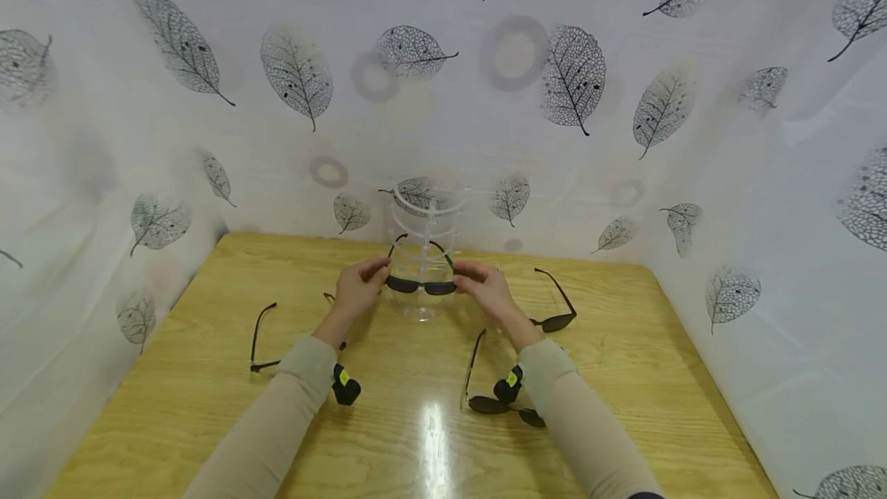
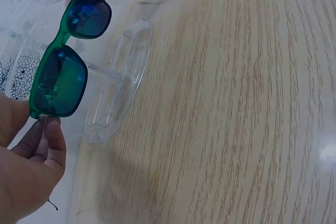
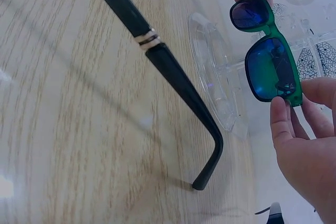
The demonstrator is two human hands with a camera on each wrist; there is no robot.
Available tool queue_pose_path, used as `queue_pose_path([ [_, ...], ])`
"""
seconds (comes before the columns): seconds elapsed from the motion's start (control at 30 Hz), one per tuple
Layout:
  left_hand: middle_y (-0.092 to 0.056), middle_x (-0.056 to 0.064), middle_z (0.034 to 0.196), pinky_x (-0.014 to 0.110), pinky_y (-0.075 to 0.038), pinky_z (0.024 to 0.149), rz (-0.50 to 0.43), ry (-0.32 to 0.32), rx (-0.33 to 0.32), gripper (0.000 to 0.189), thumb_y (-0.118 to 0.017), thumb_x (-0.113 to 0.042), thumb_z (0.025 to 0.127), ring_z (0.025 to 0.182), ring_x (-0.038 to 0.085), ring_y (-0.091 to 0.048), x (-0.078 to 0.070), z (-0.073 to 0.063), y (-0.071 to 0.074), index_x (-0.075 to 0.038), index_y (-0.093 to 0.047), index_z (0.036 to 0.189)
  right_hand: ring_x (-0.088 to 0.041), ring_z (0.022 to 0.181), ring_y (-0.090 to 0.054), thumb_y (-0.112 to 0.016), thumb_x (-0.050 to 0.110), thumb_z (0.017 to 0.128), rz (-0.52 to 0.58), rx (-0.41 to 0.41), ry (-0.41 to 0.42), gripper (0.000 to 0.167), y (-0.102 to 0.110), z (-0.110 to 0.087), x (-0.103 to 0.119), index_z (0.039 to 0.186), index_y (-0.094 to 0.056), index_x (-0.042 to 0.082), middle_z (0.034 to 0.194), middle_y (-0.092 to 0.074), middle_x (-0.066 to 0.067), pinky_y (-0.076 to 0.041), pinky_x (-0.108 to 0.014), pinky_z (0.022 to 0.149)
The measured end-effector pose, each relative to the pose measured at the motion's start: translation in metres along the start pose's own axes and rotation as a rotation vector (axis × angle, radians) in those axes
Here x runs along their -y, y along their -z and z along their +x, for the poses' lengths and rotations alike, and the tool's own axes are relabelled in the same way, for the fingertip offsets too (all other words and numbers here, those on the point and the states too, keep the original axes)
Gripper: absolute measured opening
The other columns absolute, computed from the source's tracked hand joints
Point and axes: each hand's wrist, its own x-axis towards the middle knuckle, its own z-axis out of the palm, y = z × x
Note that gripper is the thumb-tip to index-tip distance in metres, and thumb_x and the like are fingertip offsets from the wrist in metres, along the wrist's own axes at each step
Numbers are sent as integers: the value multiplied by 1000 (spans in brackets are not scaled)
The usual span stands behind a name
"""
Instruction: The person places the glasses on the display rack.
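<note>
A pair of green-framed sunglasses (image 1: 439, 288) with blue-green mirrored lenses (image 2: 62, 82) is held level, lenses towards me, temples unfolded and pointing away. My left hand (image 1: 356, 287) pinches its left front corner between thumb and fingers. At the opposite corner, my right hand (image 3: 310, 161) pinches the frame the same way. Right behind the glasses stands a clear display stand (image 1: 424, 314) with a rounded base (image 2: 123, 87) on the table. The temples reach along both sides of its upright. Whether the frame touches the stand, I cannot tell.
Dark sunglasses (image 1: 557, 323) lie at the back right of the wooden table (image 1: 388, 422). Another pair (image 1: 488, 405) lies beneath my right forearm. Left, a black-framed pair (image 1: 265, 366) is partly covered by my left arm. A leaf-patterned curtain (image 1: 443, 122) surrounds the table's back and sides.
</note>
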Motion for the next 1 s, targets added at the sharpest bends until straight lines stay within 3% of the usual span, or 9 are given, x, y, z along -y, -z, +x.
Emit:
queue_pose_path([
  [0.27, -72, 22, 132, 9, -50, 72, 4, 0, 15, 32, -63, -13, 107, 113, 35, -70, 0, -3, 1, 0, -69, 136, -18, 105, -70, -63, 4, 104, -15, -1, -18, 41, -1, 0, -1, 144, -59, -5, 146, -59, -28, -59, -35, 98],
  [0.5, -74, 23, 127, 11, -49, 71, 11, -22, -4, 31, -65, -12, 106, 105, 30, -71, 2, -1, 0, 1, -71, 133, -36, 118, -67, -63, 4, 104, -9, -9, -23, 42, -2, -1, 0, 145, -59, -5, 146, -58, -29, -54, -52, 108],
  [0.77, -73, 24, 127, 10, -49, 76, 12, -38, -7, 30, -65, -9, 105, 113, 38, -71, 3, 1, 0, 2, -71, 133, -18, 106, -69, -61, 3, 104, -10, -11, -30, 41, -2, -1, 1, 145, -59, -4, 146, -58, -27, -51, -57, 110],
  [1.0, -72, 22, 131, 16, -54, 81, 11, -22, -5, 31, -64, -12, 106, 117, 37, -70, 6, 3, -2, 1, -70, 134, -23, 110, -69, -62, 2, 104, -4, -25, -31, 41, -3, 0, 0, 144, -60, -5, 145, -59, -27, -50, -58, 110],
])
